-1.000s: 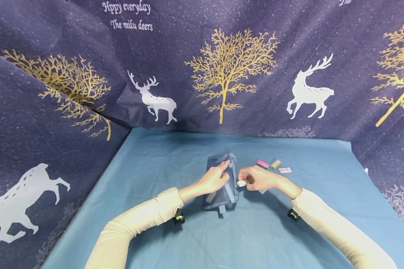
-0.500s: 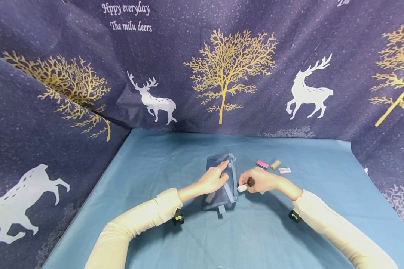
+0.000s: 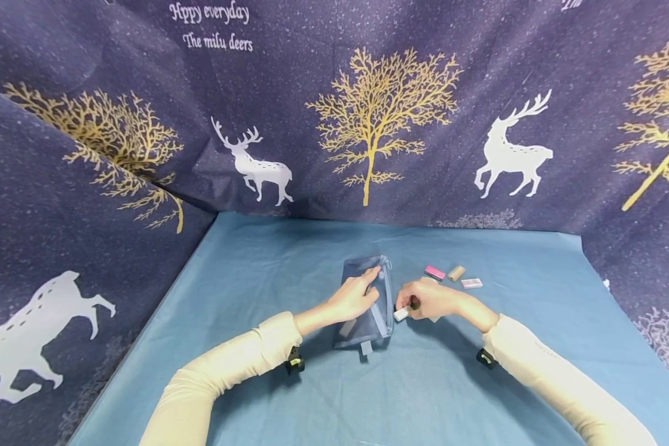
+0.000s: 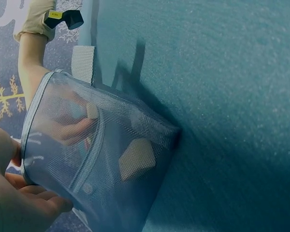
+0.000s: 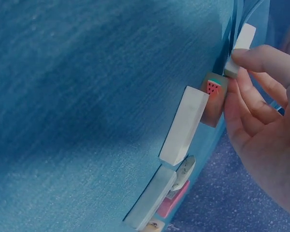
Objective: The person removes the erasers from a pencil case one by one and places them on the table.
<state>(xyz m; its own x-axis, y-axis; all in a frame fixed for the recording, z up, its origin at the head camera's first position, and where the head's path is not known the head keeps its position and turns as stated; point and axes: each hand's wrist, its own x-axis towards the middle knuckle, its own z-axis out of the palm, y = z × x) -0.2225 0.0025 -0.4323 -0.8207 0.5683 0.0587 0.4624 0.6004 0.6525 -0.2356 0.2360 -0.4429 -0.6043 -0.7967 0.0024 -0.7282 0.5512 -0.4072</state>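
A blue mesh zip pouch [image 3: 362, 332] lies on the table with a pale block [image 4: 137, 159] inside. My left hand [image 3: 354, 300] holds the pouch by its zippered edge, thumb and fingers on either side of the rim in the left wrist view. Just right of the pouch, my right hand [image 3: 428, 298] pinches a small white eraser [image 5: 245, 36] between thumb and fingers. Close by those fingertips is a brown eraser [image 5: 215, 104] with a watermelon picture. A long white block [image 5: 183, 126] lies beside it.
Beyond my right hand lie a pink block [image 3: 435, 272], a tan block [image 3: 456, 272] and a white block with pink marks [image 3: 471, 283]. Another pale block [image 5: 151, 195] shows in the right wrist view. A dark patterned cloth [image 3: 323, 179] hangs behind the blue table cover [image 3: 267, 254].
My right hand has moved slightly toward me with the white eraser, staying beside the pouch. My left hand keeps its place on the pouch.
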